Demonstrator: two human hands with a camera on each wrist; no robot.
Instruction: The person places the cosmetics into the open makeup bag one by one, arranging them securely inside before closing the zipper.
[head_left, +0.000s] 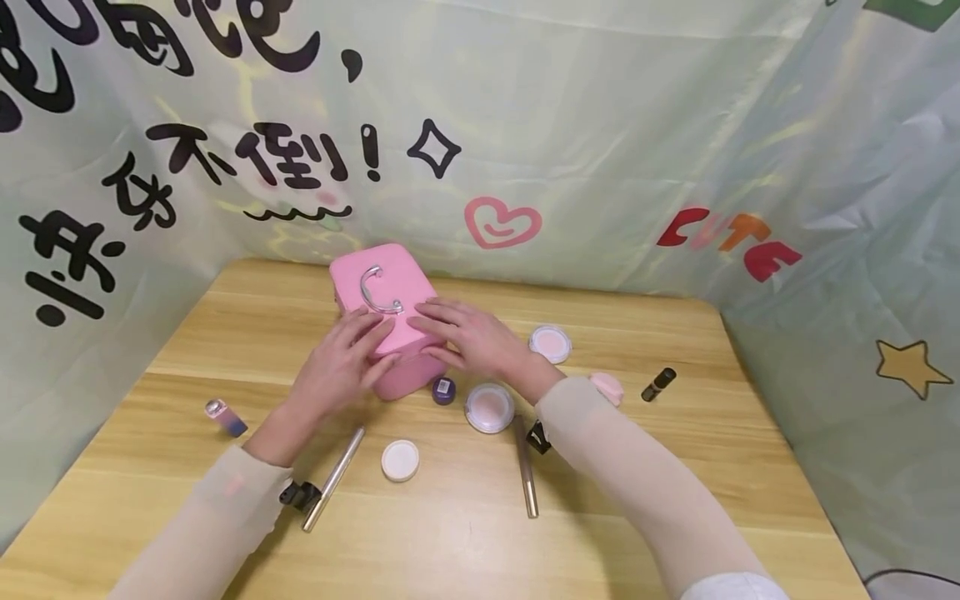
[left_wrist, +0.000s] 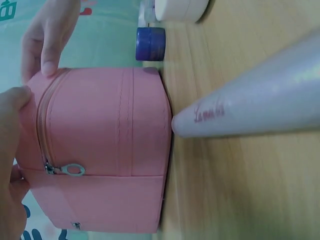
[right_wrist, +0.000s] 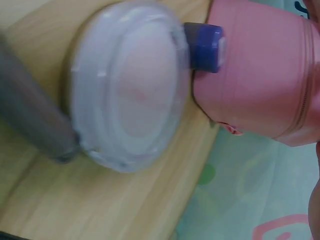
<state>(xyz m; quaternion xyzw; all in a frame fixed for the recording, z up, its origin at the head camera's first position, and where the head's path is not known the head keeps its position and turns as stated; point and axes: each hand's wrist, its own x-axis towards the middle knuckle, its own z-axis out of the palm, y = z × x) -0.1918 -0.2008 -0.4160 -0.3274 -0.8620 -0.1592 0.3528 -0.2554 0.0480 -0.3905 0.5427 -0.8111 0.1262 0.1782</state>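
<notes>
A pink zippered cosmetic case stands toward the back of the table, its lid down and a silver handle on top. My left hand rests on the near left part of the lid with fingers spread. On the lid's right side lies my right hand, its fingers stretched toward the left one. The left wrist view shows the zip's ring pull hanging at a front corner. A small dark blue jar sits beside the case's base, and a clear round compact lies near it.
Around the hands lie a silver tube, a white round pot, a brown-grey tube and a second compact. Farther out are a pink-and-blue tube, a pink rounded item and a black tube. Printed cloth hangs behind.
</notes>
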